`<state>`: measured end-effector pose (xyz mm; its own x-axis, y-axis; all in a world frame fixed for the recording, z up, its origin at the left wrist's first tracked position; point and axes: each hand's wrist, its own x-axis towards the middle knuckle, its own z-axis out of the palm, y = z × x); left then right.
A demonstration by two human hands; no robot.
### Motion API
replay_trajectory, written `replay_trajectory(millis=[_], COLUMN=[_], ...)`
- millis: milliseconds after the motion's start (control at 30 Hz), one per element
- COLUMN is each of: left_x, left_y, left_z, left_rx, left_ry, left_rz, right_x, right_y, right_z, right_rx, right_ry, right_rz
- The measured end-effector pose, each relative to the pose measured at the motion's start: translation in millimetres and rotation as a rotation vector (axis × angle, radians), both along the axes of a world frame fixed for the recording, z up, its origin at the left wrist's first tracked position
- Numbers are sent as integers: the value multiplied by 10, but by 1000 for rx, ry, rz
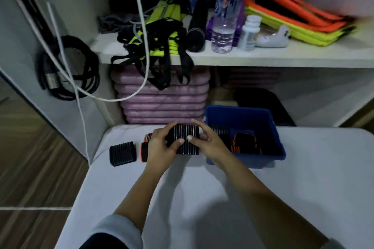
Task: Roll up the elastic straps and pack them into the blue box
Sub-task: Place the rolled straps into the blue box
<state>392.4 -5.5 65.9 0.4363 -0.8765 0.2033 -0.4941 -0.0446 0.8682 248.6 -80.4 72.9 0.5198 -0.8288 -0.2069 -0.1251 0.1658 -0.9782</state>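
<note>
A black elastic strap with thin white stripes (186,139) is held between both hands above the white table (182,198). My left hand (162,143) grips its left end, thumb on the front. My right hand (208,141) holds its right end with thumb and fingers. Behind my left hand lies a black and orange strap (144,150), partly hidden. Further left a rolled black striped strap (122,153) lies on the table. The blue box (253,159) stands to the right and holds several rolled straps, black striped and black and orange (242,141).
A white shelf (242,58) behind the table carries a water bottle (226,12), a small white bottle (250,32), black and yellow harness straps (162,34) and orange and yellow items (293,16). Pink mats (162,99) are stacked below. A white cable (60,46) and a black coiled cable (68,66) hang at left.
</note>
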Motion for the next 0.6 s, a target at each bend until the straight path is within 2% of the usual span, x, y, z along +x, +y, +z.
replay_trajectory(millis=[167,333,600], left_x=[-636,-989,-788], left_y=[-524,-921,-1136], left_z=[89,46,-236], left_rx=[-42,3,21], left_ry=[-36,-75,-211], left_rz=[-125,-165,-69], right_x=[-729,-1291,-1412], right_y=[-379,-834,-1356], right_z=[202,-4,-514], right_rx=[-80,-168,-254], right_ry=[29,114,451], right_rz=[-146,-312,-337])
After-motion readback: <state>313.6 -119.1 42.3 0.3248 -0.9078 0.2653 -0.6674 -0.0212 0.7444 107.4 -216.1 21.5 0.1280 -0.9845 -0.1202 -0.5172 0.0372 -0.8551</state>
